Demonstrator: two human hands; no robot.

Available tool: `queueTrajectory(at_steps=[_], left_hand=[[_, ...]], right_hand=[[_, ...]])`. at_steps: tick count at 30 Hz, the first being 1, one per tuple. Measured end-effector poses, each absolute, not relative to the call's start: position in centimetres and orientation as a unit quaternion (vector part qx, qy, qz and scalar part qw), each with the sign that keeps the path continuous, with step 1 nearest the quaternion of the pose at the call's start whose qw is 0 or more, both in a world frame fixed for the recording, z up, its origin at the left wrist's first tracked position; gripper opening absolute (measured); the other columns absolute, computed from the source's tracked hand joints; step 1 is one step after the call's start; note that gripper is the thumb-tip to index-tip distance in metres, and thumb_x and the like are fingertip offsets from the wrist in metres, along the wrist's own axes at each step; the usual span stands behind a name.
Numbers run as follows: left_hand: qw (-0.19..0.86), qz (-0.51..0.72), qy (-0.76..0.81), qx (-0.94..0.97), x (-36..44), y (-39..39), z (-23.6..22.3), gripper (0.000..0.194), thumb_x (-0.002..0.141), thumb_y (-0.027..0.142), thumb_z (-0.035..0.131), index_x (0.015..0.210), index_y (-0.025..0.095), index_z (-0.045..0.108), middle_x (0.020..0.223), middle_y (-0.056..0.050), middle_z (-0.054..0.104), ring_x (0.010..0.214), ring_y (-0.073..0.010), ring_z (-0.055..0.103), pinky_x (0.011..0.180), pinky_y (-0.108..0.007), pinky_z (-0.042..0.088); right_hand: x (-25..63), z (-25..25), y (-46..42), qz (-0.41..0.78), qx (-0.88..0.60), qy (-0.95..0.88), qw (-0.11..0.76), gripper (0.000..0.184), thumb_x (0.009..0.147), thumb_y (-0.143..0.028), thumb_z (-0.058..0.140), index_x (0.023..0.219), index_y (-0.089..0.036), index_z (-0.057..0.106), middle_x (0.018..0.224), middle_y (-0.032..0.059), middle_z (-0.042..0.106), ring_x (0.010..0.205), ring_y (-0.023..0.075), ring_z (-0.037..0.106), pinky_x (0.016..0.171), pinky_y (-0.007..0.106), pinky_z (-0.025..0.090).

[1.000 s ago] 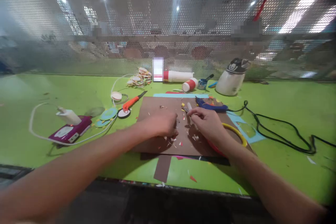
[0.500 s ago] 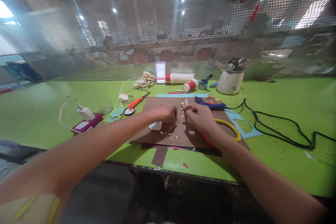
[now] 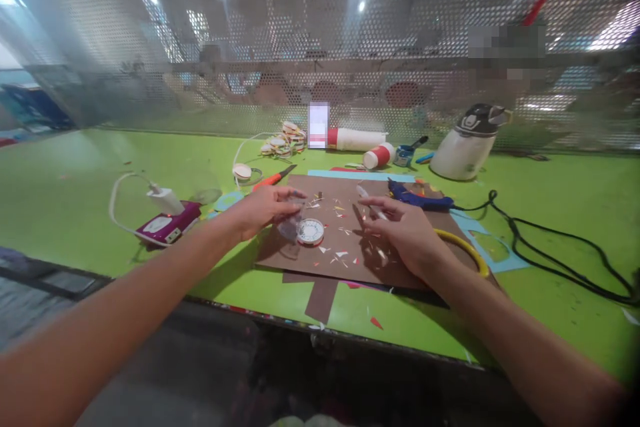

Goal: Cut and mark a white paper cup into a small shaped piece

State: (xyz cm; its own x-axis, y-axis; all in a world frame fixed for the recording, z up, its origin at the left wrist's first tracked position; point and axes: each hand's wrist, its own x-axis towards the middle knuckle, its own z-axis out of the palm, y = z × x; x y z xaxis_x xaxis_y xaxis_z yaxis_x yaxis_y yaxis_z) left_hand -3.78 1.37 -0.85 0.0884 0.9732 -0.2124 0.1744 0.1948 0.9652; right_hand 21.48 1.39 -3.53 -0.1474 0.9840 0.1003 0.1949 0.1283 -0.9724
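Observation:
My left hand (image 3: 267,212) is over the left part of a brown board (image 3: 345,190), its fingers stretched out and apart. A blurred, see-through patch shows under its fingertips; I cannot make out what it is. Just right of it lies a round white disc (image 3: 311,231) with small markings and a red edge. Over the board's right side is my right hand (image 3: 403,230), a thin whitish translucent stick (image 3: 381,214) slanting between its fingers. Small paper scraps (image 3: 341,254) are scattered on the board between both hands.
Behind my right hand lies a blue glue gun (image 3: 420,200) with a black cord. A yellow ring-shaped handle (image 3: 467,250) is by my right wrist. An orange-handled knife (image 3: 273,180) lies left, near a purple power socket (image 3: 170,223). Cups (image 3: 379,156) and a white kettle (image 3: 463,150) stand behind.
My hands have moved apart, the left one leftward with its fingers opened out. The white disc now shows fully between them. The stick by my right hand has tilted, and the view has shifted slightly.

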Motion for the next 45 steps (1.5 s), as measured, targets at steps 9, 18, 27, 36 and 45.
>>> queueTrajectory(at_steps=[9, 18, 27, 36, 45], left_hand=[[0.601, 0.413, 0.521, 0.444, -3.0, 1.3, -1.3, 0.035, 0.075, 0.001, 0.058, 0.108, 0.011, 0.063, 0.077, -0.007, 0.07, 0.069, -0.0126, 0.065, 0.064, -0.023, 0.048], [0.597, 0.39, 0.478, 0.513, -2.4, 3.4, -0.9, 0.034, 0.074, 0.005, 0.065, 0.108, 0.012, 0.065, 0.08, -0.004, 0.067, 0.061, -0.0085, 0.058, 0.059, -0.024, 0.043], [0.636, 0.433, 0.404, 0.495, -3.7, 4.0, -1.9, 0.032, 0.075, 0.006, 0.067, 0.107, 0.012, 0.064, 0.083, -0.005, 0.07, 0.071, -0.012, 0.066, 0.074, -0.029, 0.051], [0.622, 0.495, 0.312, 0.521, -3.3, 3.0, -2.1, 0.04, 0.073, 0.006, 0.069, 0.112, 0.012, 0.062, 0.086, -0.002, 0.068, 0.07, -0.0106, 0.066, 0.072, -0.027, 0.054], [0.473, 0.462, 0.34, 0.668, -3.7, 2.6, -1.6, 0.05, 0.079, 0.027, 0.07, 0.126, 0.015, 0.057, 0.119, -0.011, 0.064, 0.106, -0.0224, 0.062, 0.091, -0.036, 0.051]], right_hand=[[20.0, -4.9, -0.7, 0.169, -0.383, -0.772, 0.478, 0.02, 0.083, -0.017, 0.061, 0.102, -0.02, 0.066, 0.082, 0.0022, 0.062, 0.07, 0.0161, 0.06, 0.063, 0.031, 0.049], [21.6, -3.5, 0.0, -0.039, -0.35, -0.826, 0.44, 0.011, 0.09, -0.018, 0.056, 0.097, -0.02, 0.065, 0.103, 0.0119, 0.059, 0.098, 0.0267, 0.055, 0.082, 0.043, 0.048], [19.5, -1.6, -0.3, -0.004, -0.278, -0.909, 0.31, 0.022, 0.088, -0.015, 0.054, 0.109, -0.017, 0.059, 0.08, 0.0046, 0.061, 0.068, 0.0178, 0.053, 0.058, 0.029, 0.041], [16.4, -0.3, 1.3, 0.341, -0.446, -0.773, 0.295, 0.036, 0.084, -0.042, 0.057, 0.057, -0.019, 0.054, 0.051, -0.0054, 0.041, 0.047, 0.0091, 0.038, 0.046, 0.024, 0.027], [15.4, 0.2, 1.5, 0.525, -0.465, -0.626, 0.339, 0.026, 0.071, -0.036, 0.072, 0.056, -0.017, 0.062, 0.045, -0.0065, 0.047, 0.042, 0.0061, 0.036, 0.042, 0.022, 0.026]])
